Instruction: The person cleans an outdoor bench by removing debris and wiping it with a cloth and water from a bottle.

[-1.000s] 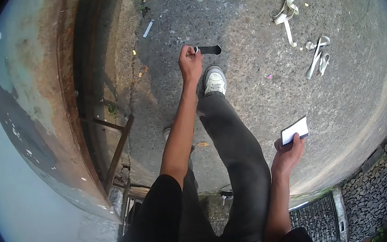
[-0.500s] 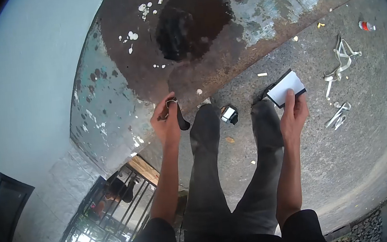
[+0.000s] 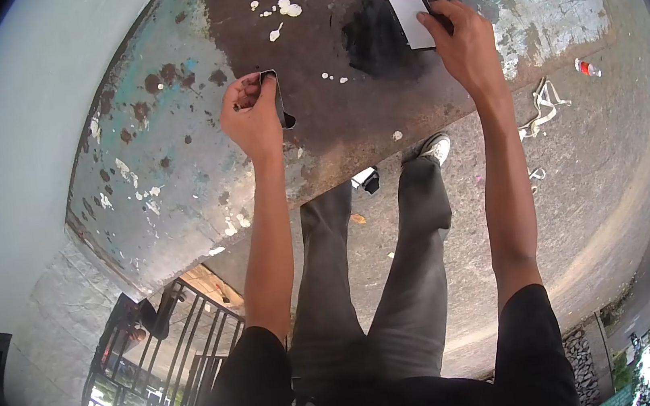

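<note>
1. Weathered wall (image 3: 174, 165) fills the upper half of our view, its pale paint flaked off to rust-brown, with a dark wet-looking patch (image 3: 377, 34) near 12 o'clock and white flecks scattered around it.

2. Our right hand (image 3: 468, 43) is raised at about 1 o'clock, fingers closed on a flat rectangular pad (image 3: 410, 20), pale on the face turned to us and dark at its edge. The pad lies against the dark patch, long axis running roughly 12 to 6 o'clock; we judge it to be touching the wall, though we cannot be sure.

3. Our left hand (image 3: 254, 118) is up at about 11 o'clock, well apart from the right, pinching a thin black strip (image 3: 280, 103) between thumb and fingers. The strip hangs down from the grip, long axis near vertical, curling at its lower end.

4. The dark patch lies between the two hands but much nearer the right; from the left hand it sits toward 2 o'clock.

5. Below, at 6 o'clock, our legs stand on rough concrete ground (image 3: 584, 195). A small black-and-white object (image 3: 367, 179) lies by our feet, and pale straps (image 3: 544, 103) and a small red item (image 3: 586, 67) lie at about 3 o'clock.

6. At 8 o'clock a metal railing (image 3: 158, 361) drops away. No containers are visible.
</note>
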`<state>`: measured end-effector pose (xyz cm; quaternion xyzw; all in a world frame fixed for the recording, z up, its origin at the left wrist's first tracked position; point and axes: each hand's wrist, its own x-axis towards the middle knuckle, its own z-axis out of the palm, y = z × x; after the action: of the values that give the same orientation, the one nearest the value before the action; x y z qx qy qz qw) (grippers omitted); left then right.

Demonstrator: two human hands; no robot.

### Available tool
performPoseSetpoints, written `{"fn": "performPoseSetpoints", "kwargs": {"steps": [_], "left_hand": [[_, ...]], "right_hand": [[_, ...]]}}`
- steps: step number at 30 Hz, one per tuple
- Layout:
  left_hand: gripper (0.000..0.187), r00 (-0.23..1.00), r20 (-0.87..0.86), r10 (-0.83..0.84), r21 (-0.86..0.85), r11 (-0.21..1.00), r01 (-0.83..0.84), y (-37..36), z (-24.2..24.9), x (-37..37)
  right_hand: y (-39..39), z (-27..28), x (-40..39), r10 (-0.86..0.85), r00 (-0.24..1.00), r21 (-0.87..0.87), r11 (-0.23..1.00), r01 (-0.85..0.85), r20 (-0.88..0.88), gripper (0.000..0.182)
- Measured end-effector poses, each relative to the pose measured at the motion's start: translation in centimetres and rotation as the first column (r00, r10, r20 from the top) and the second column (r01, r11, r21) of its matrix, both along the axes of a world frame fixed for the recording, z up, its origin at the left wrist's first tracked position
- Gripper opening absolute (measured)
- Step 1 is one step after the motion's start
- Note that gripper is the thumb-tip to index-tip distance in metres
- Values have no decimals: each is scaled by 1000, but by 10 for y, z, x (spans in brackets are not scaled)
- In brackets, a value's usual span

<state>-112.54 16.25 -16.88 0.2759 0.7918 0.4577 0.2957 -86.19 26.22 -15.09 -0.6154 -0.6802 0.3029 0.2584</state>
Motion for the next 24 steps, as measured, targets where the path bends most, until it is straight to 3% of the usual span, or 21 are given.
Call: {"fn": "performPoseSetpoints", "kwargs": {"steps": [4,11,16,19,21,24], "left_hand": [[15,996,-52,73,-22,997,-74,-13,3,-28],[18,987,-23,160,-49,986,-161,-37,-10,-38],[18,978,25,205,-49,978,-204,-27,-12,-19],[18,975,-82,208,-11,978,-210,-27,-25,-17],[17,954,-249,164,-1,985,-170,-34,-33,-19],[16,942,-285,180,49,984,-174,-37,-43,-22]], "right_hand": [[24,-24,-6,98,989,242,962,-123,115,13],[8,-32,-43,285,945,162,937,-311,162,11],[25,-30,-43,286,948,217,926,-310,136,11],[20,-37,-47,393,907,199,887,-418,151,11],[17,-35,-49,431,887,165,875,-456,165,12],[28,-30,-48,446,880,188,861,-472,165,12]]}}
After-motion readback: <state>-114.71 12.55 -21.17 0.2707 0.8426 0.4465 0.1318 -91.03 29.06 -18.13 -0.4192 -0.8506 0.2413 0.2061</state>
